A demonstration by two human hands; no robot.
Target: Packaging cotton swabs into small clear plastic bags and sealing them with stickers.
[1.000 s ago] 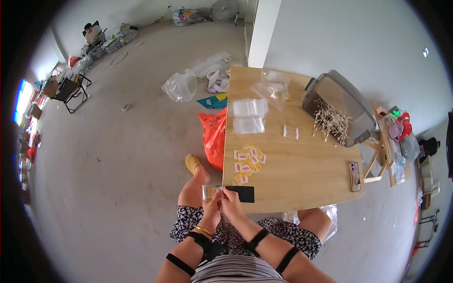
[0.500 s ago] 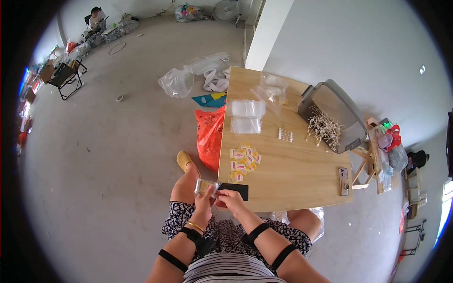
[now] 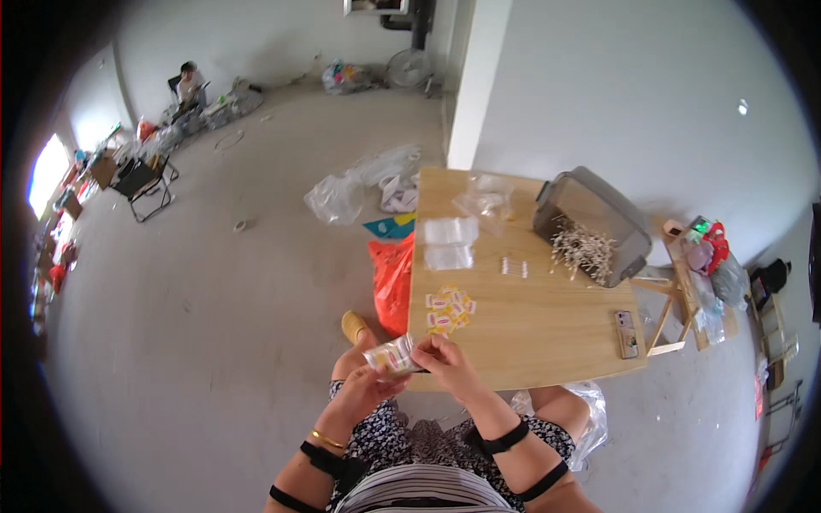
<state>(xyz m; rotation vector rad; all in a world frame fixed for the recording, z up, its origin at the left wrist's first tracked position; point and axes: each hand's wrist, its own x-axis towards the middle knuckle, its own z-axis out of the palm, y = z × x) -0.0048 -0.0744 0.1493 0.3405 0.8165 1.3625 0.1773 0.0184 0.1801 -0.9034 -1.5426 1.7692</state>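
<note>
Between my hands, over the near left corner of the table (image 3: 530, 346), is a small clear plastic packet (image 3: 391, 356) of cotton swabs with a yellow and white card inside. My left hand (image 3: 366, 395) grips its lower left part. My right hand (image 3: 446, 362) pinches its right end. Just beyond lie scattered small yellow and white cards (image 3: 451, 309). Farther back are two stacks of clear plastic bags (image 3: 449, 243), and to their right a short row of cotton swabs (image 3: 514, 268). A loose heap of cotton swabs (image 3: 583, 250) spills from a tipped grey bin (image 3: 634, 241).
An orange-red plastic bag (image 3: 393, 286) stands against the table's left side. A phone (image 3: 627, 334) lies near the right edge. Loose clear bags (image 3: 487, 203) rest at the table's back. Across the room, a person (image 3: 190, 90) sits beyond a black folding chair (image 3: 141, 179).
My hands have come up slightly with the packet, which now lies flatter and shows more of its face. My right hand has moved onto its right end. The view has tilted upward.
</note>
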